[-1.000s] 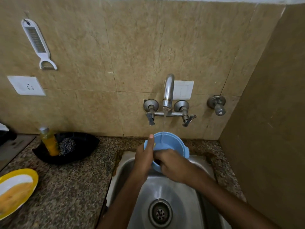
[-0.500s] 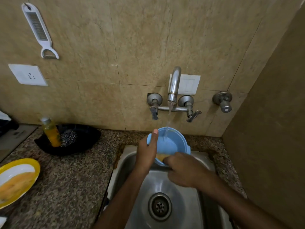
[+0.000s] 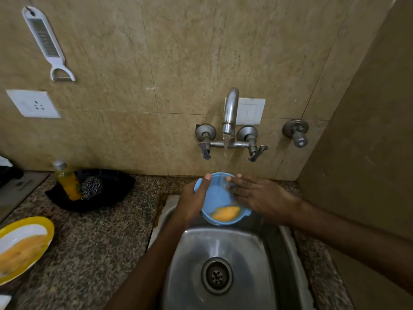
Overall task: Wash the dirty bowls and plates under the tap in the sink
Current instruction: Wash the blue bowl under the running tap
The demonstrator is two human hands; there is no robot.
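Your left hand (image 3: 192,203) grips the blue bowl (image 3: 220,198) by its left rim, thumb up over the edge, holding it tilted above the back of the steel sink (image 3: 223,249). Water runs from the tap (image 3: 230,113) into the bowl, and a yellow-orange residue (image 3: 225,213) sits at its lower side. Your right hand (image 3: 261,198) is flat and released, fingers spread, its fingertips over the bowl's right rim in the stream (whether they touch the rim, I cannot tell). On the counter (image 3: 93,242) to the left lies a dirty yellow plate (image 3: 22,247), well apart from the sink.
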